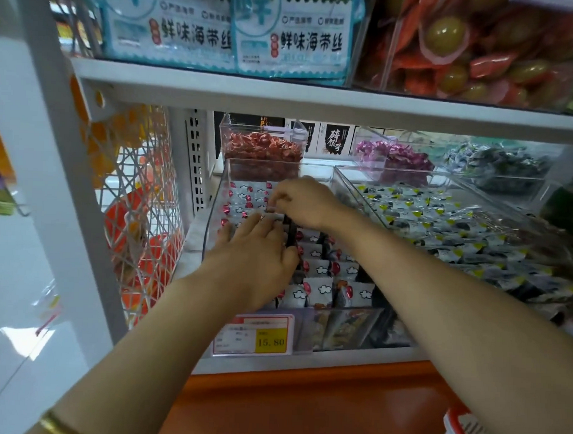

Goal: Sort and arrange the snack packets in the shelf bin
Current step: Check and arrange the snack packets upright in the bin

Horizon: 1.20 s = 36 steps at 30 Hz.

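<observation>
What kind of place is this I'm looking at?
Most likely a snack aisle in a shop or supermarket. A yellow price tag reading 15.80 hangs at the front, clear bins hold loose wrapped snack packets, and printed seaweed bags are stacked higher up.

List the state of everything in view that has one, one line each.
Left hand: open, flat on the snack packets.
Right hand: fingers curled, pinching a packet at the back.
Snack packets: front ones upright in rows, back ones flat.
Shelf bin: open-topped, partly filled.
Neighbouring bin: filled, packets loose.
</observation>
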Available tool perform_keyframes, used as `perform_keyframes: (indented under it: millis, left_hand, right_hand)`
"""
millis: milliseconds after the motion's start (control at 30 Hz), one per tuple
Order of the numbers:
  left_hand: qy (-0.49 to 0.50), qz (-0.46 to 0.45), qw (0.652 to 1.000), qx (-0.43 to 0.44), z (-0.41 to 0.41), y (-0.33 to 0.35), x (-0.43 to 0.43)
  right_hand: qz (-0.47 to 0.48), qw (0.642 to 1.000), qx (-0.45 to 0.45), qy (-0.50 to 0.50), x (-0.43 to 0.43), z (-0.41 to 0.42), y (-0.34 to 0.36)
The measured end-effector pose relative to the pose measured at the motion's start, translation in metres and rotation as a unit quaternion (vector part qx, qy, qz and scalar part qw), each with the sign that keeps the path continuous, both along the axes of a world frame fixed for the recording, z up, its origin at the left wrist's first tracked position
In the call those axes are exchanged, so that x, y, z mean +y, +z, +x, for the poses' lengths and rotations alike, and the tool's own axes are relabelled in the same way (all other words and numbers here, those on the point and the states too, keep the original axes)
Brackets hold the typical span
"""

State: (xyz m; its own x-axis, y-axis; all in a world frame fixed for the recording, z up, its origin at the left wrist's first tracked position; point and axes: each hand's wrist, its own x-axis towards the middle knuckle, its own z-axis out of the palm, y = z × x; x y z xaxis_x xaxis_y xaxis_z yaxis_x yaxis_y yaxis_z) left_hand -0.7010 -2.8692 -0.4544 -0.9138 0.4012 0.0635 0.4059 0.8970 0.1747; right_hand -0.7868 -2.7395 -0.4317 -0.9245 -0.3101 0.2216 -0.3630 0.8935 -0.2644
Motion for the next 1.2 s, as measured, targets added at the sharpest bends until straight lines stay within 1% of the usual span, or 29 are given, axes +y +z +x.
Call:
perform_keyframes:
  millis: [100,200,267,367,433,500,633,733,767,900,1067,1133,1200]
  left_hand:
    - [0.002,-0.002,1.000,-0.015,0.002,0.001,0.000]
    - [0.000,0.001,1.000,-0.020,0.003,0.002,-0.001]
    - [-0.002,0.008,1.000,-0.019,0.004,0.002,-0.001]
    - [-0.010,0.016,1.000,-0.014,0.004,0.002,-0.001]
    - [-0.009,0.021,1.000,-0.015,0.004,0.002,-0.002]
    - [-0.007,0.025,0.999,-0.019,0.004,0.002,-0.002]
    - [-0.008,0.034,0.999,-0.014,0.002,0.002,-0.001]
    - [-0.007,0.043,0.999,-0.005,0.001,0.001,-0.002]
    - [-0.006,0.048,0.999,-0.004,0.001,0.001,-0.002]
    - [-0.004,0.053,0.999,-0.004,0.002,0.002,-0.002]
    - [0.000,0.062,0.998,-0.002,0.009,0.002,-0.004]
    - [0.003,0.085,0.996,0.005,0.013,0.004,-0.005]
    - [0.010,0.117,0.993,0.008,0.018,0.005,-0.006]
  right_hand:
    - [-0.070,0.997,-0.006,-0.021,0.004,-0.004,0.004]
    - [-0.085,0.995,0.032,-0.031,0.003,-0.011,0.005]
    - [-0.047,0.997,0.057,-0.037,0.000,-0.020,0.004]
    - [0.023,0.997,0.055,-0.043,-0.004,-0.030,0.001]
    - [0.040,0.997,0.043,-0.043,-0.006,-0.032,-0.001]
    - [0.035,0.997,0.049,-0.042,-0.006,-0.031,-0.001]
    - [-0.023,0.997,0.069,-0.038,-0.006,-0.025,0.003]
    - [-0.118,0.986,0.100,-0.054,-0.004,-0.016,0.009]
    - [-0.136,0.984,0.102,-0.058,-0.002,-0.012,0.010]
    - [-0.139,0.986,0.084,-0.038,0.001,0.009,0.006]
    - [-0.136,0.984,0.111,-0.018,0.001,0.024,-0.004]
    - [-0.167,0.978,0.124,-0.030,0.003,0.026,-0.001]
    - [-0.218,0.961,0.160,-0.057,0.008,0.030,0.004]
